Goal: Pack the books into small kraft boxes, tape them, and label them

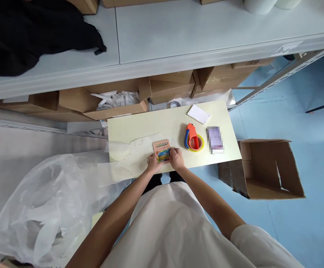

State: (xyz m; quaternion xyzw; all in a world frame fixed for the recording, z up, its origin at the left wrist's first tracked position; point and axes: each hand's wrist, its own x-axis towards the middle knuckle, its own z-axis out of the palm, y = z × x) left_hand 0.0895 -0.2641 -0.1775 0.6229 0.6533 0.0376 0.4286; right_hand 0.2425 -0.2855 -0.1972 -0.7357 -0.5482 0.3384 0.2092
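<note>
A small flat pink item with printed lettering and a colourful landscape picture (162, 145) lies near the front edge of the pale table; whether it is a booklet or a thin box I cannot tell. My left hand (154, 163) grips its lower left corner, fingers closed. At its right side my right hand (177, 159) pinches the edge by the picture. Thin white wrapping sheet (134, 149) spreads over the table to the left of and beneath it. An orange and blue tape dispenser (191, 137) with a yellow-rimmed roll rests to the right of my hands.
A white card-like box (199, 114) and a blurred purple item (215, 139) lie at the table's right. An open carton (270, 171) stands on the floor there. Clear plastic bagging (53, 201) bulges at the left. Behind are shelf cartons (173, 89) and a tape roll (174, 104).
</note>
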